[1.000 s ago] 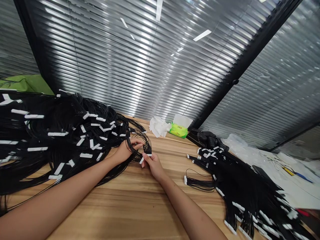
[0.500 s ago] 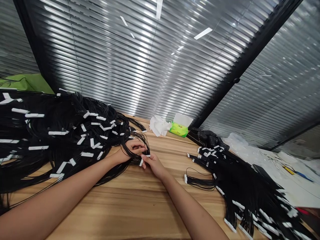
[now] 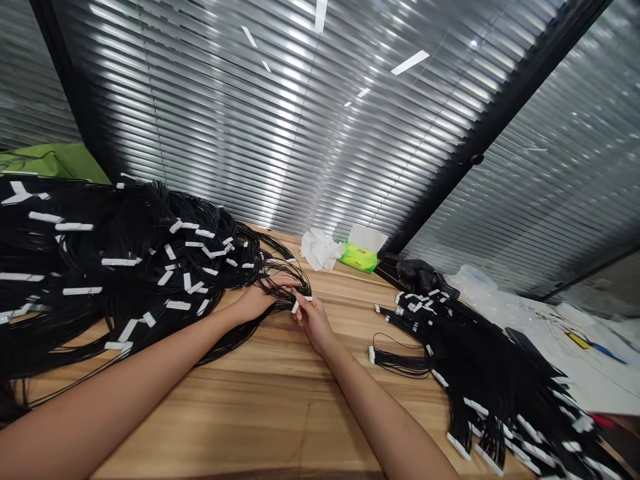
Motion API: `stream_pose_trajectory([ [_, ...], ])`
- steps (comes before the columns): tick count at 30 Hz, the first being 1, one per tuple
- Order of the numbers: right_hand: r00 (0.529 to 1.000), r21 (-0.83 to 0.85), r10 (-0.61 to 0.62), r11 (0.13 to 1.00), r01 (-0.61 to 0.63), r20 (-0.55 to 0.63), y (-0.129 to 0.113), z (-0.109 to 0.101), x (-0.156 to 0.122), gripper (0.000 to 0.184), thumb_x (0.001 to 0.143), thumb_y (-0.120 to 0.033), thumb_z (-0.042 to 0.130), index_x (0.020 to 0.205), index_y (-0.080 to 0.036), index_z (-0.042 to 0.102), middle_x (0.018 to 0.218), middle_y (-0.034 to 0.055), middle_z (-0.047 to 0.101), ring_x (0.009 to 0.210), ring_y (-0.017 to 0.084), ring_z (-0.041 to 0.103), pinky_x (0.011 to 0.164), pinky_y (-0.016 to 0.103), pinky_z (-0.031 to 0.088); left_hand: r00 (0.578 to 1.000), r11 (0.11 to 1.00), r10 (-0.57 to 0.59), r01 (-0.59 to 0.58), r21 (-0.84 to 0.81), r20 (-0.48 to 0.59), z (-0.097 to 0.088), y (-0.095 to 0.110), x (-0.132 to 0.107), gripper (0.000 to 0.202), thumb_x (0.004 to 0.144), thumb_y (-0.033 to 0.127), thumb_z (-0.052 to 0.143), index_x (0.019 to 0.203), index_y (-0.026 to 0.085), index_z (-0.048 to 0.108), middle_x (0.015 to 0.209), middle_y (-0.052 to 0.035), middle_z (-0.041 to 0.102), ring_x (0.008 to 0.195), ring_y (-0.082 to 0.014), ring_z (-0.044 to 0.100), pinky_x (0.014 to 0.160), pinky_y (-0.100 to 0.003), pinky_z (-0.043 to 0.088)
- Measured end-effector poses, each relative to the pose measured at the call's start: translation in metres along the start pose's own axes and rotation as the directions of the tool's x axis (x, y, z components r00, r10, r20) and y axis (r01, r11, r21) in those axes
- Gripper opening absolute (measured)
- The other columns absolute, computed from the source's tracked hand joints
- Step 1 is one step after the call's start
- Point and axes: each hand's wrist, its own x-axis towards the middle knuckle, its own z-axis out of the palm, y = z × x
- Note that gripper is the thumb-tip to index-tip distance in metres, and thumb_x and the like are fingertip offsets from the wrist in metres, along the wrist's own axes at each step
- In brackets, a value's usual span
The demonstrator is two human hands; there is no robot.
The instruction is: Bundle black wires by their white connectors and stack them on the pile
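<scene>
Held wire bundle (image 3: pixel 281 285): thin black looped strands, low over the table near mid-view, at the 3 o'clock edge of the big heap, caught between both hands.
White connector (image 3: pixel 295 306): small tilted plug at the bundle's end, right where the two sets of fingertips meet.
Left hand (image 3: pixel 259 301): closed around the black strands, fingers curled over them, at 9 o'clock of the connector.
Right hand (image 3: pixel 314 321): fingertips pinched on the connector, at 5 o'clock of it, wrist resting low over the wood.
Big heap (image 3: pixel 125 280): large tangle of black wire sets with white plugs, spreading toward 9 o'clock, touching the held bundle.
Table (image 3: pixel 250 407): pale wooden top under everything.
Loose wire set (image 3: pixel 397 362): single black loop with a white plug, at 3 o'clock of the hands, apart from them.
Second heap (image 3: pixel 490 380): more black wire sets, at 4 o'clock, running to the table's corner.
Crumpled tissue (image 3: pixel 319 249): white, at 1 o'clock of the hands, by the blinds.
Tissue pack (image 3: pixel 358 257): green, just beside the crumpled tissue.
Blinds (image 3: pixel 300 133): grey slats filling 12 o'clock.
</scene>
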Motion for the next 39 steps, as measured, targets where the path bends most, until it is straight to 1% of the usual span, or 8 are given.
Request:
stream_pose_trajectory([
  [2,0.997,0.037,-0.018,0.999,0.021,-0.075,0.0,-0.001,0.003,0.037,0.072,-0.048,0.066,0.054,-0.02,0.05,0.042,-0.0065,0.04,0.043,0.009,0.033,0.048,0.025,0.028,1.0,0.999,-0.003,0.003,0.045,-0.003,0.0,-0.004,-0.001,0.031,0.087,0.034,0.051,0.111,0.022,0.068,0.111,-0.0053,0.069,0.103,-0.0212,0.061,0.099,-0.038,0.043],
  [6,0.968,0.097,-0.066,0.991,0.092,-0.244,-0.001,-0.007,0.008,0.037,0.07,-0.047,0.066,0.055,-0.021,0.044,0.045,-0.0077,0.038,0.044,0.008,0.032,0.048,0.024,0.027,0.998,0.973,-0.032,0.042,0.227,-0.048,-0.003,-0.01,-0.001,0.031,0.088,0.037,0.049,0.107,0.023,0.07,0.111,-0.0039,0.07,0.101,-0.0221,0.063,0.095,-0.037,0.045],
  [11,0.925,0.116,-0.094,0.982,0.146,-0.368,-0.002,-0.013,0.009,0.036,0.072,-0.047,0.065,0.06,-0.021,0.042,0.051,-0.0075,0.041,0.046,0.008,0.034,0.047,0.023,0.027,0.997,0.927,0.071,-0.049,0.371,-0.044,-0.007,-0.002,-0.001,0.027,0.088,0.039,0.051,0.099,0.025,0.071,0.11,-0.0024,0.071,0.106,-0.0206,0.061,0.097,-0.036,0.041],
  [17,0.927,0.02,-0.113,0.991,0.129,-0.357,0.0,-0.009,0.006,0.036,0.071,-0.05,0.066,0.061,-0.021,0.047,0.051,-0.0049,0.046,0.047,0.009,0.037,0.047,0.024,0.028,0.997,0.873,0.066,-0.033,0.487,-0.051,-0.006,0.01,-0.004,0.031,0.093,0.038,0.042,0.097,0.023,0.069,0.093,-0.0018,0.073,0.086,-0.0188,0.064,0.083,-0.032,0.044],
  [26,0.957,-0.097,-0.104,0.992,0.08,-0.272,-0.003,-0.004,0.003,0.038,0.072,-0.053,0.064,0.058,-0.02,0.051,0.05,-0.0028,0.05,0.047,0.01,0.04,0.05,0.026,0.03,0.983,0.735,0.163,-0.062,0.676,-0.088,0.0,0.014,-0.009,0.022,0.089,0.037,0.053,0.097,0.03,0.072,0.06,0.0009,0.067,0.054,-0.0165,0.054,0.06,-0.027,0.036],
  [31,0.967,-0.12,-0.126,0.988,0.101,-0.22,-0.003,-0.003,0.001,0.039,0.071,-0.053,0.065,0.056,-0.02,0.05,0.049,-0.0025,0.05,0.048,0.011,0.041,0.052,0.026,0.032,0.975,0.662,0.221,-0.161,0.732,0.015,-0.002,0.014,-0.008,0.022,0.091,0.035,0.051,0.094,0.028,0.071,0.075,-0.0006,0.071,0.067,-0.017,0.06,0.067,-0.029,0.038],
  [35,0.97,-0.158,-0.129,0.983,0.097,-0.208,-0.002,-0.003,0.001,0.04,0.073,-0.054,0.063,0.056,-0.02,0.05,0.048,-0.0026,0.049,0.048,0.011,0.04,0.053,0.027,0.032,0.967,0.71,0.218,-0.251,0.658,0.133,-0.002,0.016,-0.004,0.023,0.094,0.031,0.044,0.093,0.022,0.065,0.092,-0.0039,0.067,0.086,-0.018,0.059,0.075,-0.029,0.04],
  [39,0.973,-0.156,-0.124,0.983,0.094,-0.195,0.0,-0.002,0.002,0.039,0.073,-0.054,0.062,0.056,-0.021,0.05,0.046,-0.0033,0.048,0.047,0.011,0.04,0.052,0.027,0.032,0.979,0.745,0.155,-0.202,0.635,0.13,0.0,0.015,-0.001,0.018,0.092,0.03,0.046,0.089,0.019,0.06,0.091,-0.0047,0.062,0.086,-0.0195,0.056,0.076,-0.031,0.04],
])
